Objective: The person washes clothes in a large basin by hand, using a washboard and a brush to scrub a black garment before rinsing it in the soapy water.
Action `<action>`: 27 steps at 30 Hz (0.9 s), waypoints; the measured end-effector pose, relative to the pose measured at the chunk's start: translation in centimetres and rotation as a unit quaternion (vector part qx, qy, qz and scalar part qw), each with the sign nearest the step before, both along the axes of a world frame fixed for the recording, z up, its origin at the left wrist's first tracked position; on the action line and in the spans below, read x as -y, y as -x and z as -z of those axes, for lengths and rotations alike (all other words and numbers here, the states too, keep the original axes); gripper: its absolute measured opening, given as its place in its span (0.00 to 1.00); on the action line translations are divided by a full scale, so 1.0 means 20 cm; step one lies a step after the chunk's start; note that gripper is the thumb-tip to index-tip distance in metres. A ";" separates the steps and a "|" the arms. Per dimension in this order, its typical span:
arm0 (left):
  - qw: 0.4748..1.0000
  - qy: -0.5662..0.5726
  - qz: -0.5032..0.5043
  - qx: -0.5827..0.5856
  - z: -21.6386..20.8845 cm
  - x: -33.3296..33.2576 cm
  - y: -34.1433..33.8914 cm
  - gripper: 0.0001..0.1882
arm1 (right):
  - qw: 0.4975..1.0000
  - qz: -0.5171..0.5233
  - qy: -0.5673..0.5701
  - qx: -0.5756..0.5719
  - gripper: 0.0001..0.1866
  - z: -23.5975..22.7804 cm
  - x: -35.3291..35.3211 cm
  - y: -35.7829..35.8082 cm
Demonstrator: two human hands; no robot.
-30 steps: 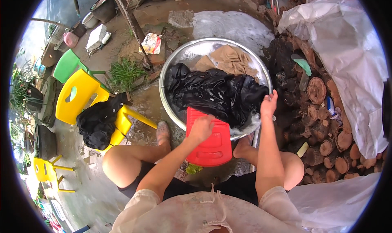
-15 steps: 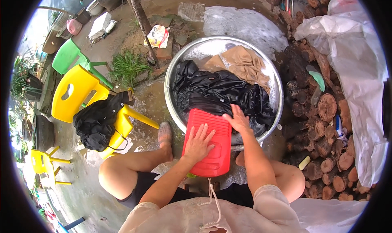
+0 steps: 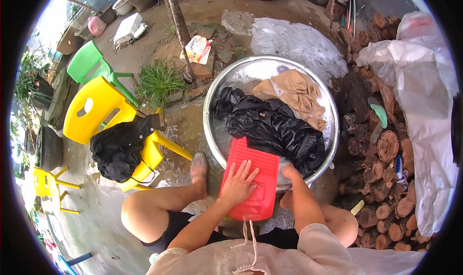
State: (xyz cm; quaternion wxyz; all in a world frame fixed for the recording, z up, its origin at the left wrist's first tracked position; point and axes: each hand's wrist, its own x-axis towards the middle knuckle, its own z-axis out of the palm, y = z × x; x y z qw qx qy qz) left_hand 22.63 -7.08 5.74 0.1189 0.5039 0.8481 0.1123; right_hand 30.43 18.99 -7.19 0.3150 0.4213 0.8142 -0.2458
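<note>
A red ribbed washboard (image 3: 255,166) leans on the near rim of a round metal basin (image 3: 333,101). My left hand (image 3: 239,182) lies flat on the board's lower part, fingers stretched out. Inside the basin, a wet black garment (image 3: 275,125) is heaped over the board's upper edge, and a tan cloth (image 3: 296,94) lies behind it. My right hand (image 3: 291,172) reaches into the basin to the right of the board, against the near edge of the black garment. Its fingers are hidden there.
A yellow chair (image 3: 91,112) with black clothing (image 3: 115,152) on it stands at left, near a green chair (image 3: 89,65). Stacked logs (image 3: 381,174) and white plastic sheeting (image 3: 415,82) line the right side. Foamy water (image 3: 294,43) covers ground beyond the basin.
My right hand has moved from on top of the black garment, near the board's edge, down into the basin beside the board. My left hand stays on the board. The view has shifted slightly.
</note>
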 end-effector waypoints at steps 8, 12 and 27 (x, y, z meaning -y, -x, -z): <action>1.000 -0.006 -0.013 -0.002 0.09 -0.01 0.02 0.32 | 0.711 0.435 0.284 -0.474 0.04 -0.85 -0.15 0.26; 1.000 -0.026 -0.005 0.007 0.12 -0.03 0.02 0.32 | 0.695 0.284 0.240 -0.615 0.06 -1.69 -0.17 0.64; 0.997 -0.072 -0.006 -0.013 0.14 -0.03 0.03 0.30 | 0.598 0.309 -0.146 -0.725 0.27 -1.79 -0.75 0.17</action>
